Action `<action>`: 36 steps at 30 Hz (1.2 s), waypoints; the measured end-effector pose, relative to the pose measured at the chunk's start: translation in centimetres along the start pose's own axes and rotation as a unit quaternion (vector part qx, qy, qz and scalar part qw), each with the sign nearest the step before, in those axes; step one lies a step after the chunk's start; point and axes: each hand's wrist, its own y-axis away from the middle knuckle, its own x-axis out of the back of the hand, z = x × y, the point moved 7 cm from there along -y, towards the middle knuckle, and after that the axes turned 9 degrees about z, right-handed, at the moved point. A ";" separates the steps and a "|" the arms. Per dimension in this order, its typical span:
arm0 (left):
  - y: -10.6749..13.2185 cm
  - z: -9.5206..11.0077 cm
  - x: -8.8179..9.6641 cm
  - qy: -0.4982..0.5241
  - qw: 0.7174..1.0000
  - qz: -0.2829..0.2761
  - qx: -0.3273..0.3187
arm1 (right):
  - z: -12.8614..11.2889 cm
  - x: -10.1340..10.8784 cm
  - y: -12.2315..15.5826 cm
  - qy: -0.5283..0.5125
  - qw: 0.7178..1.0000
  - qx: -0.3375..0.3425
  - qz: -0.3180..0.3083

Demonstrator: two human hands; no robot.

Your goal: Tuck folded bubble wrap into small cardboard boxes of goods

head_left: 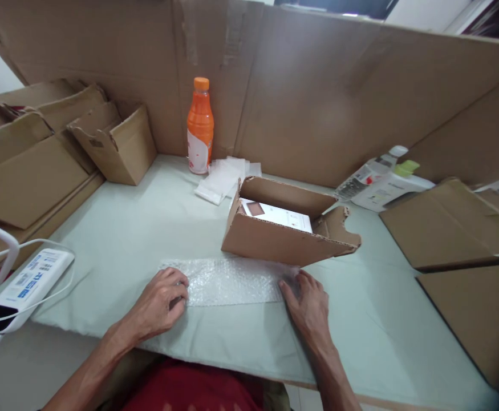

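A flat strip of bubble wrap (234,282) lies across the table in front of me. At its left end, my left hand (163,299) has its fingers curled and closed on the edge. The opposite end is pinched by my right hand (307,302), thumb on the near side. Just behind the strip stands an open cardboard box (275,233), its right-hand flap sticking out. Inside that box sits a white printed carton (281,218) with a brown square on it. The undersides of my fingers are hidden.
Behind the box are an orange bottle (200,128) and folded clear plastic sheets (219,180). Cardboard boxes (31,165) crowd the left; a white power bank (29,285) with cable lies nearer. Clear bottle (366,177), white container (390,188) and cardboard pieces (437,228) are right.
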 end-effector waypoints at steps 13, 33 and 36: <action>-3.8 -3.2 1.1 -0.160 0.987 -0.011 -0.028 | -3.1 2.2 11.3 -0.318 0.921 -0.191 -0.116; 2.5 2.9 -2.7 0.175 0.964 0.060 0.191 | -14.4 -0.6 8.1 -0.577 0.766 -0.079 -0.272; 2.1 1.7 -2.6 0.169 0.952 0.106 0.231 | -14.7 -0.3 7.6 -0.518 0.805 -0.034 -0.286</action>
